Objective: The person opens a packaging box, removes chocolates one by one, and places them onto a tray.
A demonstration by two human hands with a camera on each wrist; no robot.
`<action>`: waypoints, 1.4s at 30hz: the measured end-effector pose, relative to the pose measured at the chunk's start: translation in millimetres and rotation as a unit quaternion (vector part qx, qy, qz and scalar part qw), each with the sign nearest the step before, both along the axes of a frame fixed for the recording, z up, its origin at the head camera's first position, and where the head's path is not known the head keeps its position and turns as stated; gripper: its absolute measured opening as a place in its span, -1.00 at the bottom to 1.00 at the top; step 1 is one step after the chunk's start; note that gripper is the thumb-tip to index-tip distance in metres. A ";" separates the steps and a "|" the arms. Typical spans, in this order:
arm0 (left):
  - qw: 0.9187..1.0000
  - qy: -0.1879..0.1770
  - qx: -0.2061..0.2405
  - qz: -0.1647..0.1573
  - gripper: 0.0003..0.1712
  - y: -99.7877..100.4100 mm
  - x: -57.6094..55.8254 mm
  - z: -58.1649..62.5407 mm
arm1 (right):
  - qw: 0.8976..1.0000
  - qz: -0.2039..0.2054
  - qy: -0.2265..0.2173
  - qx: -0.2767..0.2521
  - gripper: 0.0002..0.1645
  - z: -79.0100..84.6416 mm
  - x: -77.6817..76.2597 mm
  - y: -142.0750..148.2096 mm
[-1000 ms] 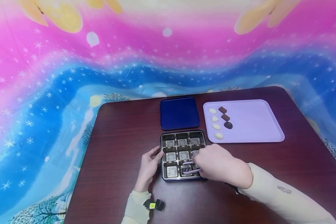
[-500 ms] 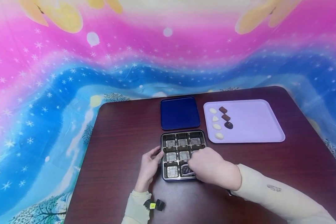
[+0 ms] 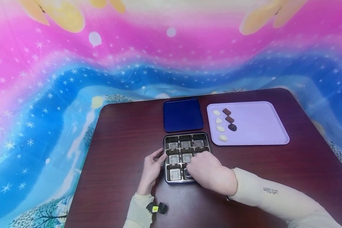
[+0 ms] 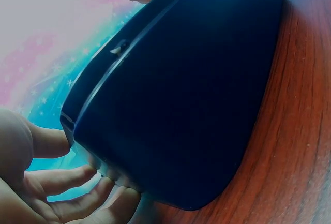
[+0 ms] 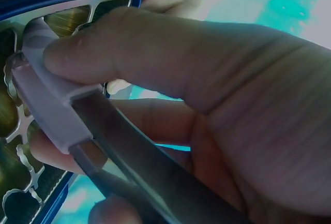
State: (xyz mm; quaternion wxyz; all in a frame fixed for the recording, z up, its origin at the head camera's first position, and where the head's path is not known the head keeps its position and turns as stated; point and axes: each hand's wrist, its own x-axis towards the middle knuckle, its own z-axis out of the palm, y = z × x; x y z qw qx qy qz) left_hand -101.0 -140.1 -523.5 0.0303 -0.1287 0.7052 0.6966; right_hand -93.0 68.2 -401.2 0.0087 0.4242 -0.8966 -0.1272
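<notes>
A dark blue tin box (image 3: pixel 171 182) with a divided metallic insert stands near the table's middle. At its left side my left hand (image 3: pixel 151 172) holds it, thumb at the rim and fingertips against the wall. My right hand (image 3: pixel 209 172) grips tongs (image 5: pixel 129 146) with metal arms and lilac tips, seen in the right wrist view. The tips reach in among the compartments. In the head view this hand covers the tongs and the box's lower right part. Something dark (image 3: pixel 187 172) shows in the front middle compartment; whether the tips touch it, I cannot tell.
Behind the box lies a dark blue square lid (image 3: pixel 183 114). A lilac tray (image 3: pixel 259 123) at back right bears several white chocolates (image 3: pixel 220 129), two brown rectangular chocolates (image 3: pixel 229 119) and a dark round one (image 3: pixel 232 127). A patterned cloth (image 3: pixel 148 57) hangs behind the table.
My right hand has shifted left over the box's front middle compartment, and the tong tips have gone out of sight in the head view. The left hand and box stay put.
</notes>
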 end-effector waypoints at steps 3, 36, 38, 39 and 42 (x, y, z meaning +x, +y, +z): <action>1.000 0.001 0.000 -0.001 -0.50 -0.2 -0.2 -0.1 | 1.000 0.006 -0.002 0.005 -0.84 0.1 -1.3 0.1; 1.000 0.003 -0.014 -0.002 -0.51 0.0 1.1 -0.7 | 0.996 -0.019 -0.042 -0.071 -0.68 39.7 -8.3 35.8; 1.000 0.003 -0.014 -0.003 -0.51 0.1 1.3 -0.3 | 0.996 -0.020 -0.040 -0.074 -0.70 42.2 -9.3 38.8; 1.000 0.003 -0.014 -0.003 -0.51 0.2 1.4 -0.1 | 0.996 -0.021 -0.040 -0.076 -0.71 43.8 -9.9 40.2; 1.000 0.001 -0.012 -0.002 -0.51 0.2 1.3 0.1 | 0.995 -0.026 -0.039 -0.084 -0.76 48.8 -11.5 44.7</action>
